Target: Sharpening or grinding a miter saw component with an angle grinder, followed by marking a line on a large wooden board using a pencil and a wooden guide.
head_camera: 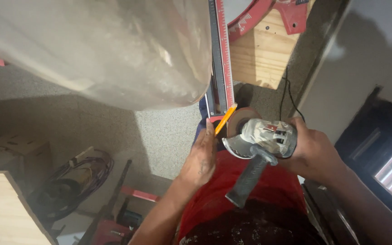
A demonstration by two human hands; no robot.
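My right hand (311, 147) grips the body of a dusty grey angle grinder (265, 134) with a dark side handle (248, 177) pointing down toward me. Its round disc (239, 121) faces the end of a long red and black ruler bar (221, 59). My left hand (201, 156) holds a yellow pencil (225, 119) next to the disc guard, its tip near the bar's lower end. I am wearing red clothing (250, 199).
A large dusty translucent sheet (105, 50) fills the upper left. A wooden board (262, 54) with a red saw part (277, 13) lies at the top. A black cord (284, 97) runs over the speckled floor (169, 136). Coiled cables (75, 181) and a wood panel (1, 208) sit lower left.
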